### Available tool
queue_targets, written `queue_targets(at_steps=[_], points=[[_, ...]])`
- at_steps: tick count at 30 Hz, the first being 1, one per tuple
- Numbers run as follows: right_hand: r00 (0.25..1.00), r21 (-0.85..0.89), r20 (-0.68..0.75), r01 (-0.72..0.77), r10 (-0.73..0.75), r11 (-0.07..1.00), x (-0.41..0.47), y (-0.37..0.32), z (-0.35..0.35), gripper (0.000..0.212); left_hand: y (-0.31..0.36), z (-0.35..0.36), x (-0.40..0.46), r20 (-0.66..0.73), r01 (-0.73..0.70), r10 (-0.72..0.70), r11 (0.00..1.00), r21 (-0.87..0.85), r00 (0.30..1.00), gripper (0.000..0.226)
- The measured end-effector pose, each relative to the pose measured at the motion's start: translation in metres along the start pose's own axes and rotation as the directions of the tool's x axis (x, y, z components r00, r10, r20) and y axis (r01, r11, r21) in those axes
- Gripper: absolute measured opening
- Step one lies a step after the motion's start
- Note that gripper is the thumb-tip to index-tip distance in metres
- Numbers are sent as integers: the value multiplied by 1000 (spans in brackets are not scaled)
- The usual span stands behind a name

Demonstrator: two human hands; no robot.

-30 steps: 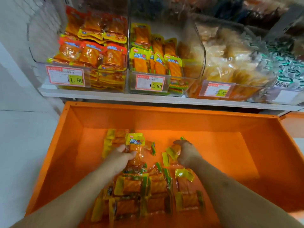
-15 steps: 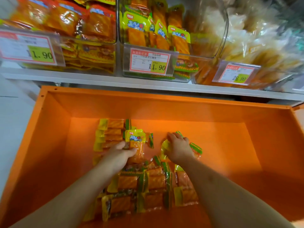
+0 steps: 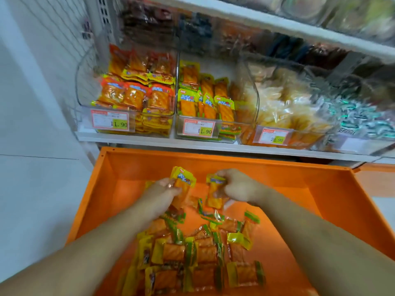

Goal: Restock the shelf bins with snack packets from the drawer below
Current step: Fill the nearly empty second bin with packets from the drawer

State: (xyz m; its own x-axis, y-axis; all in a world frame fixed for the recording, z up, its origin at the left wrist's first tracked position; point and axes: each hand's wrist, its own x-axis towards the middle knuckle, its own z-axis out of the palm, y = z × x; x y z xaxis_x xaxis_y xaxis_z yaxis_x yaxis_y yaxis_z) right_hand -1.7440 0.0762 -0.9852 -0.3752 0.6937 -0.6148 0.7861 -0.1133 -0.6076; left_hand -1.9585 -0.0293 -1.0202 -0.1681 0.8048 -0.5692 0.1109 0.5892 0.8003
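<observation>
Both hands inside the orange drawer [image 3: 128, 176], pulled out below the shelf [image 3: 149, 138].

Left hand [image 3: 164, 190]: grip closed around a yellow-topped packet [image 3: 183, 178], label end standing clear above the fingers. Held upright, probably so it can drop into a bin the same way up as the stock already there.

Right hand [image 3: 237, 186]: grip closed on a second packet [image 3: 214, 194], body hanging below the fist; possibly more than one in the bundle, cannot tell.

Loose packets [image 3: 201, 255] lying flat on the drawer floor near the front, some overlapping, plenty left.

Middle bin [image 3: 245, 124] directly above the hands holds matching yellow-topped packets standing on end, with room at its right side. Likely destination. Left bin [image 3: 85, 82] carries red-and-orange packs, a different product.

Step judged: gathering a handful each side before lifting to the bin.
</observation>
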Motion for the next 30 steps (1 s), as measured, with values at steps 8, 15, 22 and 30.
queue_targets(at_steps=[8, 15, 22, 30], points=[[909, 347, -300, 386, -288, 855, -124, -78, -10, 29, 59, -33, -74, 15, -144, 144, 990, -6, 989, 51], [845, 344, -456, 456, -278, 821, -143, -91, 38, 30, 75, -18, -122, -17, -216, 216, 957, -194, 976, 22], [835, 242, -516, 359, -194, 902, -135, -103, 37, 56, 100, -19, -111, 33, -72, 80, 974, -215, 996, 19], [930, 475, -322, 321, -177, 820, -123, -113, 15, 44, 107, -37, -124, 196, -143, 155, 987, -74, 968, 44]])
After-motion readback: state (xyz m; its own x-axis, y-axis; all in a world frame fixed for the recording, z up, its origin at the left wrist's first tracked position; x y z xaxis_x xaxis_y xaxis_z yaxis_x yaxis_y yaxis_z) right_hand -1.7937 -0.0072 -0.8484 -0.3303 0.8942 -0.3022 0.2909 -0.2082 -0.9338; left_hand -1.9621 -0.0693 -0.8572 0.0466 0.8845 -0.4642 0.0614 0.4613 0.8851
